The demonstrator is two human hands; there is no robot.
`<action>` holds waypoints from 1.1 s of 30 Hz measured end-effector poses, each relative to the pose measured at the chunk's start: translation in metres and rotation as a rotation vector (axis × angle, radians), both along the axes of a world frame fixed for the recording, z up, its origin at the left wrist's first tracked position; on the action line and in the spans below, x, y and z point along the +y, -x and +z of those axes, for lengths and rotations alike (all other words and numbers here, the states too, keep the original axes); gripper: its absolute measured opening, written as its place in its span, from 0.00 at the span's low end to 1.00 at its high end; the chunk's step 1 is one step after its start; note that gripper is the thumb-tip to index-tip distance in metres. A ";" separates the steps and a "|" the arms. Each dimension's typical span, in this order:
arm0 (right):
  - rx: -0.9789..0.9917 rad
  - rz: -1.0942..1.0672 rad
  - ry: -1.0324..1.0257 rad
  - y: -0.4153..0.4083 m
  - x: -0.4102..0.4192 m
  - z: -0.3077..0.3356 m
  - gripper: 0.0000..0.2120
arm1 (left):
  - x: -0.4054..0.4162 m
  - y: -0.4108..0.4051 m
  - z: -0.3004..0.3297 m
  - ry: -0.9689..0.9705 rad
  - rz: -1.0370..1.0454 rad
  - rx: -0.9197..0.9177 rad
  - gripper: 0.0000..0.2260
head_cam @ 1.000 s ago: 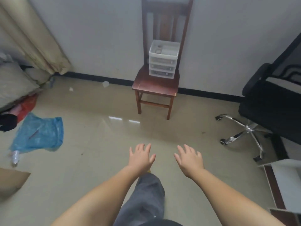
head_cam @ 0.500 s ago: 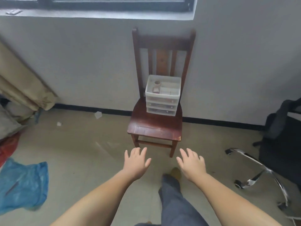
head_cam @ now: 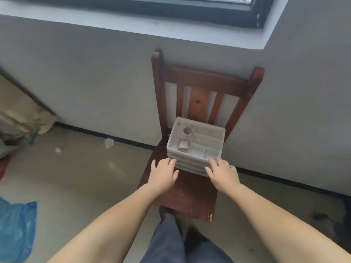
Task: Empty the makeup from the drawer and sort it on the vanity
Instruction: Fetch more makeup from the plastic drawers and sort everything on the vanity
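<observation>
Both hands empty, fingers spread and flat, clamped on nothing: left hand (head_cam: pixel 163 172) at the front left corner of the white drawer unit (head_cam: pixel 195 147), fingertips at or just short of the plastic; right hand (head_cam: pixel 223 172) at the front right corner, fingertips (head_cam: pixel 213 161) seemingly touching the upper edge. Contact too blurred to confirm on either side. No drawer pulled out; three shallow fronts stacked and shut. Open top tray divided into compartments, with a small round pot (head_cam: pixel 187 130) in the back left compartment and a pink compact (head_cam: pixel 183 145) in front of it. Unit resting at the rear of a wooden chair (head_cam: pixel 190 194) seat, against the back slats. Likely risks: light plastic sliding or tipping forward if a drawer gets tugged with nothing bracing the body; loose pot rolling out if the unit tilts; drawer coming fully free and spilling onto the floor (head_cam: pixel 76 186). Chair narrow, seat edge close, little margin for a slip. Safer to brace with one hand and pull with the other.
</observation>
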State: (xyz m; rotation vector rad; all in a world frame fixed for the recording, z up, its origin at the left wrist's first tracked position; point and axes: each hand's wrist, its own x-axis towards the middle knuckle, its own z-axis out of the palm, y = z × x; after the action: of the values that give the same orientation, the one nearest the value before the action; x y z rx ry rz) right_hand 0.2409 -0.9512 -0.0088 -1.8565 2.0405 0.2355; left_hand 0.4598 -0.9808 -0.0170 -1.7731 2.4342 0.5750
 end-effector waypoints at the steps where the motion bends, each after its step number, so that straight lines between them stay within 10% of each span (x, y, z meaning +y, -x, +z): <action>1: -0.015 0.018 0.012 0.000 -0.020 -0.002 0.22 | -0.020 0.005 -0.001 0.021 -0.016 0.012 0.18; 13: -0.133 0.071 -0.007 -0.033 -0.194 -0.059 0.19 | -0.155 0.036 -0.056 -0.061 -0.416 -0.066 0.15; 33: -0.207 0.100 0.093 -0.026 -0.208 -0.074 0.14 | -0.170 0.049 -0.076 0.027 -0.564 -0.123 0.23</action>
State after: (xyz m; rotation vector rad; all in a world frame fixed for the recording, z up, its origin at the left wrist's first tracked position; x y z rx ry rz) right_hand 0.2666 -1.1595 -0.0832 -1.9519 1.8502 -0.0264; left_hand 0.4109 -1.1508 -0.0929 -1.0030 2.6789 0.3585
